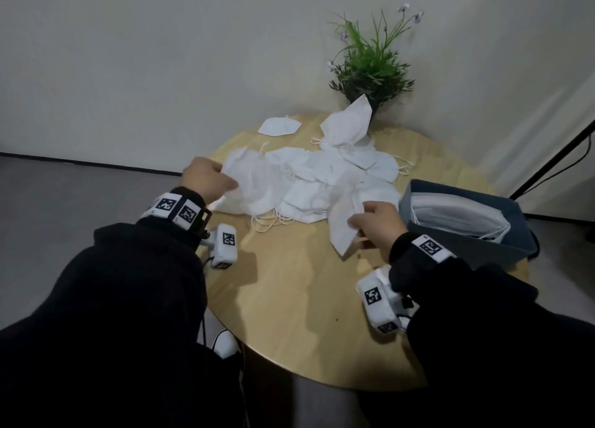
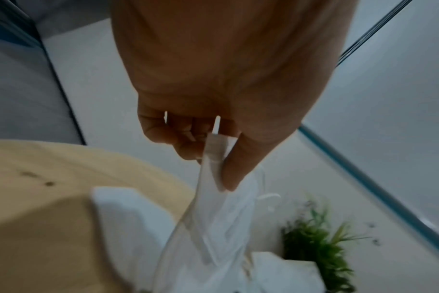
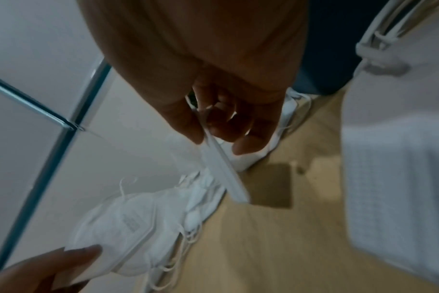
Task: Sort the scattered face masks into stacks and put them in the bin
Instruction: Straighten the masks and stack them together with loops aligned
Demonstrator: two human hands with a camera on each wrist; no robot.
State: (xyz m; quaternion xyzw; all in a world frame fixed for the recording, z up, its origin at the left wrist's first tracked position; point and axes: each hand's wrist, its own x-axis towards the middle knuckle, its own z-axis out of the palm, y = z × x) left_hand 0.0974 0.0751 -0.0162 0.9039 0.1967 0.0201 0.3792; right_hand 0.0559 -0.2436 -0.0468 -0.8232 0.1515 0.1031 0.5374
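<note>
The left hand (image 1: 206, 178) sits at the left edge of the round wooden worktop (image 1: 289, 298), with thumb and fingers pinched on the edge of a white face mask (image 1: 240, 182). In the left wrist view the thumb (image 2: 234, 168) presses the folded mask edge against the curled fingers, and the mask hangs down from the pinch. In the right wrist view this held bundle looks like several masks layered together, with ear loops dangling below it.

To the right of that hand lies the scattered pile of masks (image 1: 315, 182), spread loosely across the middle of the worktop, loops trailing off its near edge. A single mask (image 1: 278, 126) lies apart at the far side, and another mask (image 1: 349, 121) leans up against the potted plant (image 1: 370, 60) at the back.

Further right, the right hand (image 1: 378, 224) grips a folded mask (image 1: 343, 234) at the near right of the pile, fingers curled round its edge; the mask slopes down toward the worktop.

At the far right stands the grey bin (image 1: 476, 244), at the worktop's edge just beside the right hand, with a stack of masks (image 1: 457, 216) lying inside it.
</note>
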